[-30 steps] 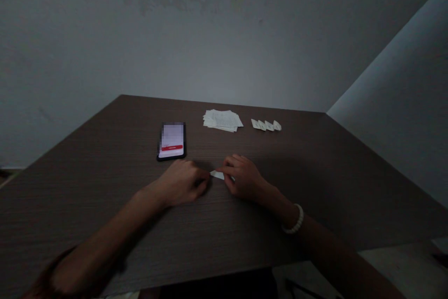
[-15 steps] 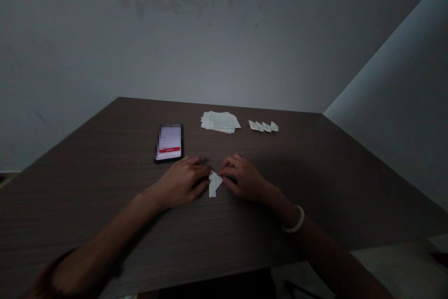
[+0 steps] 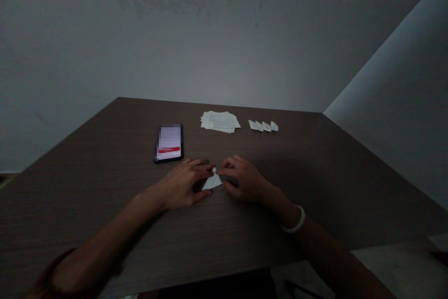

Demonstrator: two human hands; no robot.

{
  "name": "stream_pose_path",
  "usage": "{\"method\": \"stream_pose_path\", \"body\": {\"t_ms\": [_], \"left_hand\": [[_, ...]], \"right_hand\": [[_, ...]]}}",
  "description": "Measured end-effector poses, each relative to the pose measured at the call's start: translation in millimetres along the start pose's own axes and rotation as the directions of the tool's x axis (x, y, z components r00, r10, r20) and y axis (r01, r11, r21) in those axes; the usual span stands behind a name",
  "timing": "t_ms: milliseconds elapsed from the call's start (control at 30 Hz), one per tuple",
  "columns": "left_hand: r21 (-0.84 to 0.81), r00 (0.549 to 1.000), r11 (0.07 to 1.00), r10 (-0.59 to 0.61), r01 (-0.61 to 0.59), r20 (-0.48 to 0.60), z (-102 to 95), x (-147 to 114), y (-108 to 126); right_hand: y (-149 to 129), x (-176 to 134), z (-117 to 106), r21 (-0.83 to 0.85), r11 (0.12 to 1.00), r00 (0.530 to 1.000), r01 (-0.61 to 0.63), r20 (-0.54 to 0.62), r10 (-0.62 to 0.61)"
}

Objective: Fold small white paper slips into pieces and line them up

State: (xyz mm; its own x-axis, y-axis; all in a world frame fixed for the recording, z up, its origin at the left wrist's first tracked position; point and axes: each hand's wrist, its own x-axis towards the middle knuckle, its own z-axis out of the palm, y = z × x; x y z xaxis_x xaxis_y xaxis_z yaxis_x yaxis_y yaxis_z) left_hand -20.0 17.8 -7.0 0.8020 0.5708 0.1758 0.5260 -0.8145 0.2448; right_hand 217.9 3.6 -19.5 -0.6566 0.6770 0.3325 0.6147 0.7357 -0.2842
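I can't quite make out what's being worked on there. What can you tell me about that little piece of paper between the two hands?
The small paper piece is white, thin and folded into a pointed, roughly triangular shape. It lies low on the dark wood-grain table, between the left hand and the right hand. Fingertips of both hands pinch or press its edges, hiding part of it. In the dim light, any print on it cannot be made out.

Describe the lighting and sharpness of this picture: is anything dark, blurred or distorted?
Head view: dim throughout, so the hands, left hand and right hand, look dark on the brown table; the small folded paper and paper stack stand out pale; the phone screen is pixelated; table edges splay from the wide lens.
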Motion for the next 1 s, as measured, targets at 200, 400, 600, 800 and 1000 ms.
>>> {"method": "stream_pose_path", "body": {"t_ms": [200,400,600,800,1000], "left_hand": [[-0.01,0.998,0.998,0.063,-0.063,-0.008,-8.0,1.7,3.3],[-0.066,0.997,0.995,0.074,-0.073,0.022,-15.5,2.3,6.6],[-0.124,0.997,0.99,0.07,-0.067,0.019,-17.5,0.8,3.2],[-0.122,0.997,0.99,0.069,-0.066,0.018,-13.2,1.6,2.5],[-0.107,0.997,0.992,0.071,-0.072,-0.012,-7.4,2.0,5.2]], "right_hand": [[-1.8,-1.2,-6.0,-0.064,0.998,1.0,0.004,0.009,-0.004],[-5.2,-2.9,-11.5,-0.13,0.989,0.994,0.068,0.092,-0.057],[-7.1,-0.2,-10.2,-0.195,0.979,0.996,0.051,0.08,-0.036],[-2.2,-0.9,-8.9,-0.241,0.97,0.998,0.017,0.068,-0.001],[0.8,-0.4,-6.2,-0.273,0.962,0.999,0.001,0.035,0.009]]}}
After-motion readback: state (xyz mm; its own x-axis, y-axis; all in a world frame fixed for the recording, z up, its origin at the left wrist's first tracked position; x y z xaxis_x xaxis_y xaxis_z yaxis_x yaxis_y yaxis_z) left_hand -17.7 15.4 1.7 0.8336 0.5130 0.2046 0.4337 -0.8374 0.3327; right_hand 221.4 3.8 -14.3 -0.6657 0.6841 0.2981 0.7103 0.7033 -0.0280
